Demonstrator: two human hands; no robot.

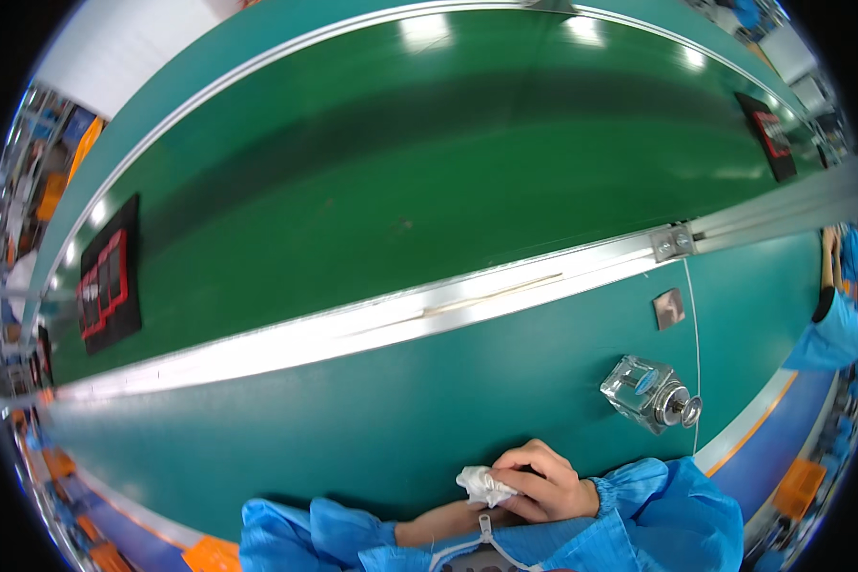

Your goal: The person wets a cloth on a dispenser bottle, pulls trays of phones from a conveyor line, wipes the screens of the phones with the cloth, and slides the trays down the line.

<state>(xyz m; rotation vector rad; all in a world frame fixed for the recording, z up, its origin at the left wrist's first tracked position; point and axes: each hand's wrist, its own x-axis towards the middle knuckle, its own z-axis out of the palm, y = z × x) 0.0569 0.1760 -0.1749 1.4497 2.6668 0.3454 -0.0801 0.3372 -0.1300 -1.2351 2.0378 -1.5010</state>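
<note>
My right hand (546, 483) is closed, its fingers pinching a crumpled white tissue or cloth (483, 486) close to my body at the lower edge. My left hand (462, 520) lies beneath and behind the tissue. Its fingers are hidden by the tissue and my right hand, so what it grips cannot be seen. Farther right on the green table (429, 391) is a square clear glass bottle (629, 383) with a round metal pump top, seen from above. Beyond it lies a small flat grey-brown square piece (669, 309).
A metal rail (353, 334) separates the table from a green conveyor belt (400, 191). On the belt are black trays with red frames, one on the left (114, 276) and another on the right (770, 135). A co-worker's blue sleeve (827, 334) shows at the far right.
</note>
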